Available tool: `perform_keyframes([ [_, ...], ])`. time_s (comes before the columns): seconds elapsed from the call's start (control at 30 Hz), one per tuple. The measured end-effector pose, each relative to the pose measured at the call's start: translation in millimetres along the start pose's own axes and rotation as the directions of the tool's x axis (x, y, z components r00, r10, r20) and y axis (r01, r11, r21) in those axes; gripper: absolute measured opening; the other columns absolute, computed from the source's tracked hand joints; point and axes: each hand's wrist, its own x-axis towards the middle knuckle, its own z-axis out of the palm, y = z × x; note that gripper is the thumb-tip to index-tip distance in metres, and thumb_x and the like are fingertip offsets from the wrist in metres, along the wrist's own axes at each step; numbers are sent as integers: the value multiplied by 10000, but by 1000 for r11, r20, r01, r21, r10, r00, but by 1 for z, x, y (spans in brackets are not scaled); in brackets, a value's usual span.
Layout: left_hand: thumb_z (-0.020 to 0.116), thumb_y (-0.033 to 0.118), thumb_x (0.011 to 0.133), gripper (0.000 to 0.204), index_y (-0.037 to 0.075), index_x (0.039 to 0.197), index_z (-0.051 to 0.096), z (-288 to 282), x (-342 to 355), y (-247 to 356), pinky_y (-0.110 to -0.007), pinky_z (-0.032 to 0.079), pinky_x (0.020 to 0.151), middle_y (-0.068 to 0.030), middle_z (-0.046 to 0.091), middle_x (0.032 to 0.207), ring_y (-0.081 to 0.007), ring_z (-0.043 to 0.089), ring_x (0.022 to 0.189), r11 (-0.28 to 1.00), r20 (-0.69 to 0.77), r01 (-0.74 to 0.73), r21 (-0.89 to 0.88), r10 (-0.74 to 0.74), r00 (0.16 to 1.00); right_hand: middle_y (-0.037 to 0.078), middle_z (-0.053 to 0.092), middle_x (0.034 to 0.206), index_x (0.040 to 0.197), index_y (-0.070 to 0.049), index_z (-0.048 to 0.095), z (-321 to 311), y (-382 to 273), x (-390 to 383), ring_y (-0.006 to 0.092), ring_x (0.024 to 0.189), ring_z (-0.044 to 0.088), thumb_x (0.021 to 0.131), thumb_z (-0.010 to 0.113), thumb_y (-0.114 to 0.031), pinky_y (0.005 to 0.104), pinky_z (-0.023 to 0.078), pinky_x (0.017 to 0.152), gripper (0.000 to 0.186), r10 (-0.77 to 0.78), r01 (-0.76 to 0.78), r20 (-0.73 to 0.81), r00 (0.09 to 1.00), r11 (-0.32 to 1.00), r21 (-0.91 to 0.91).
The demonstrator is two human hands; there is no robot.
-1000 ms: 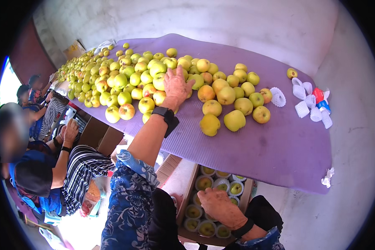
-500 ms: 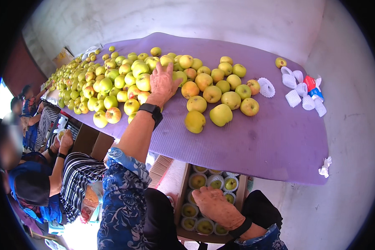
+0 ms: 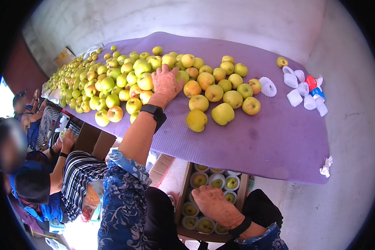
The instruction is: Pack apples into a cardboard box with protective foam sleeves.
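Note:
Fingers spread and bent, my left hand [image 3: 166,85] reaches into a pile of yellow-green apples [image 3: 107,85] on a purple padded table [image 3: 254,146], its fingertips touching apples near the pile's right part. A looser group of apples [image 3: 222,113] lies beside it. Below the table edge, my right hand [image 3: 216,208] rests over a cardboard box [image 3: 243,187] of apples in white foam nets [image 3: 231,183]; its fingers curl downward, and what lies under their tips is hidden.
White foam nets [image 3: 295,97] and a red-and-blue packet [image 3: 313,85] lie at the table's right. A co-worker [image 3: 54,183] sits close on my left, hands [image 3: 66,139] raised; others [image 3: 31,116] are farther along the table. Open cartons [image 3: 96,143] stand under its edge.
The view has shifted, moving the table slightly up and left in the picture. My left hand stays among the same apples. The co-workers on my left have shifted their hands and heads.

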Motion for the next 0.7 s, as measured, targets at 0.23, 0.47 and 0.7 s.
perform_keyframes([
  [0.23, 718, 221, 675, 561, 143, 1208, 562, 9, -4, -5, -464, 396, 924, -153, 474, 1225, -345, 482, 1127, 934, -28, -143, 326, 161, 987, 78, 602, 782, 820, -76, 573, 0, -1, 3, 214, 769, 633, 800, 563, -108, 337, 500, 649, 39, -10, 11, 33, 999, 1000, -13],
  [0.47, 672, 160, 752, 329, 132, 1070, 594, 4, -10, 7, -469, 426, 874, -155, 482, 1189, -354, 496, 1122, 968, -106, 17, 252, 11, 994, 90, 592, 799, 862, -69, 552, 4, 2, -1, 242, 779, 632, 818, 551, -108, 360, 507, 669, 59, -9, 11, 77, 997, 1000, -30],
  [0.7, 641, 129, 777, 240, 130, 1014, 600, -18, -27, 24, -413, 445, 793, -125, 493, 1105, -304, 529, 989, 946, -96, -55, 321, 90, 991, 61, 595, 775, 823, -95, 563, 9, 0, 1, 197, 767, 634, 807, 565, -123, 319, 505, 648, 33, -65, 68, 44, 997, 995, -76],
])
